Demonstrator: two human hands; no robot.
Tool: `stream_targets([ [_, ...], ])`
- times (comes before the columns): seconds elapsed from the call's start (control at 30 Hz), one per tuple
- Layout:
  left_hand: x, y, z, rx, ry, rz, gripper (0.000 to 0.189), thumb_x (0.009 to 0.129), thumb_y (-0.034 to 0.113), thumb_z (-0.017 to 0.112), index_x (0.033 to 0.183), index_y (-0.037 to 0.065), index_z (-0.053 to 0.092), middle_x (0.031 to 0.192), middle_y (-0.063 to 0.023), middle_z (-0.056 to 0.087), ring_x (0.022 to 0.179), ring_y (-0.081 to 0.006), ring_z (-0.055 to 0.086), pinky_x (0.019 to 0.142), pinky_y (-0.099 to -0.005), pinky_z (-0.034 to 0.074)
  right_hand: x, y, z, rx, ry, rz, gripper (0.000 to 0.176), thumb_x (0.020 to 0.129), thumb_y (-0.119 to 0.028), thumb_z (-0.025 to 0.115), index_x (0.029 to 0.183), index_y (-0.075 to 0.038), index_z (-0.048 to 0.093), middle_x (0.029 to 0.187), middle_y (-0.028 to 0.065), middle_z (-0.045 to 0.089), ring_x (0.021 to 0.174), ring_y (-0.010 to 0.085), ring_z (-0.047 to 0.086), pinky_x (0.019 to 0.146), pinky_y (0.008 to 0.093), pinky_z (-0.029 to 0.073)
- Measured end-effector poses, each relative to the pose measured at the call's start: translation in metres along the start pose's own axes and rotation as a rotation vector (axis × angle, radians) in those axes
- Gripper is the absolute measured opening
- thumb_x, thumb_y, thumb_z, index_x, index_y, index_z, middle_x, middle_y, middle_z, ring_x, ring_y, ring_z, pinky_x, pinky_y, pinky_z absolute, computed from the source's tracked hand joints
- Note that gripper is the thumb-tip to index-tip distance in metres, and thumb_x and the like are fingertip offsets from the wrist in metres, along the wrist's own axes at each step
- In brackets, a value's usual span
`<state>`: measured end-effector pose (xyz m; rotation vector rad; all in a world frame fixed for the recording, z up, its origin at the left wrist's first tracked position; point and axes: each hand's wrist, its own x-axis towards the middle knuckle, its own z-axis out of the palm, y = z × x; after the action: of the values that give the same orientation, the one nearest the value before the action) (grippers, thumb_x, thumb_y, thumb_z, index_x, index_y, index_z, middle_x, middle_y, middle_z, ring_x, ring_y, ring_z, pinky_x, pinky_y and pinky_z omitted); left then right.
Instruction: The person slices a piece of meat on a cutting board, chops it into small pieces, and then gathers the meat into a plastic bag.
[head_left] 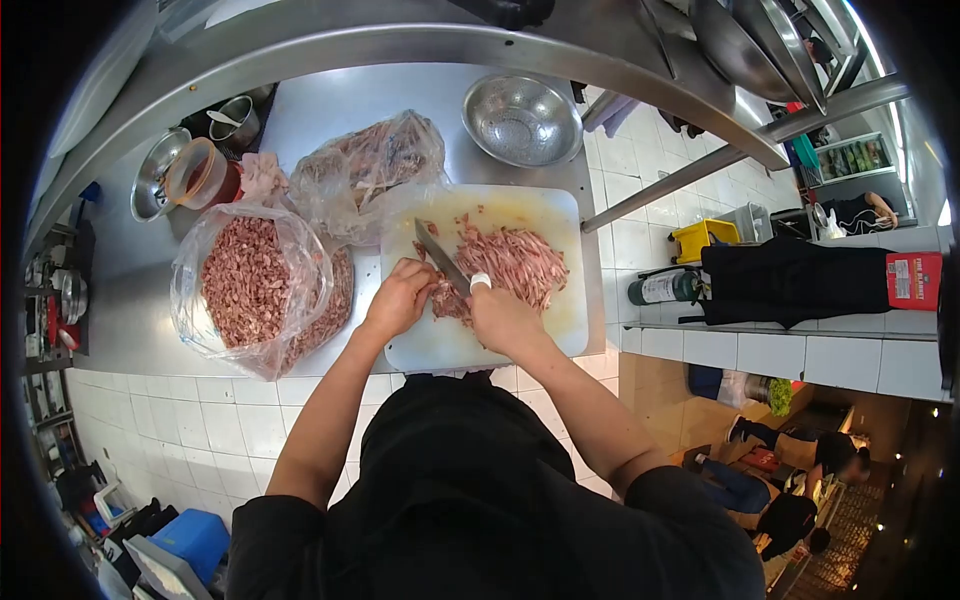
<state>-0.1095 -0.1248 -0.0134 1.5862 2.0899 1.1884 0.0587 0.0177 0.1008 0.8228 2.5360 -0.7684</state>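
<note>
Steel makes the round bowl (148,190) at the far left of the shiny surface (110,300). A see-through plastic tub (198,172) is right by it, but I can't tell if the tub sits inside. Next comes a clear bag (188,312) with its mouth spread wide. It is full of chopped meat (243,280), and it stands close to the person, maybe so it is easy to reach. Behind it and a bit to the right lies a big cloudy bag (370,165). Its plastic is too crinkly to see well what is inside.

The left hand (400,292) is over the near left part of the white cutting board (410,350). Its fingers are bent and grip a bit of meat (448,303), likely so it can't slide. Just beside them is the knife (440,255), its blade slanting up and left. A pile of meat strips (525,258) lies on the board, past the blade. The right hand (503,318) is wrapped tight around the knife's handle, likely to keep the blade steady. A metal mixing bowl (522,120) sits behind the board, perhaps to leave room for cutting.
</note>
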Motion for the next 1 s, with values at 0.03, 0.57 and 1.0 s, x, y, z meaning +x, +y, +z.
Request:
stream_targets([
  [0.03,-0.001,0.003,-0.001,0.023,-0.029,0.025,0.013,0.093,0.001,0.074,0.106,0.001,0.076,0.117,-0.0117,0.074,0.115,-0.0356,0.067,0.099,-0.0436,0.057,-0.006,-0.002,0.001,-0.038,-0.016,0.016,0.03,0.109,-0.013,0.045,0.125,0.007,0.061,0.11,0.033,0.077,0.105,0.049,0.077,0.092,0.0623,0.058],
  [0.57,0.061,-0.048,-0.01,0.33,0.252,-0.055,0.026,0.096,0.002,0.065,0.121,0.001,0.075,0.13,-0.0174,0.073,0.126,-0.0416,0.065,0.111,-0.0479,0.052,-0.002,0.055,0.073,0.139,0.251,-0.047,0.04,0.114,-0.031,0.052,0.111,0.008,0.062,0.085,0.0321,0.075,0.08,0.0531,0.074,0.076,0.0644,0.058],
  [1.0,0.019,-0.016,-0.02,0.153,-0.256,0.011,0.028,0.099,0.003,0.063,0.124,0.002,0.076,0.134,-0.0145,0.068,0.128,-0.0375,0.061,0.11,-0.0447,0.053,-0.006,0.044,0.071,0.118,0.231,0.005,0.037,0.114,-0.031,0.051,0.113,0.005,0.062,0.087,0.0307,0.076,0.082,0.0525,0.075,0.075,0.0646,0.058],
])
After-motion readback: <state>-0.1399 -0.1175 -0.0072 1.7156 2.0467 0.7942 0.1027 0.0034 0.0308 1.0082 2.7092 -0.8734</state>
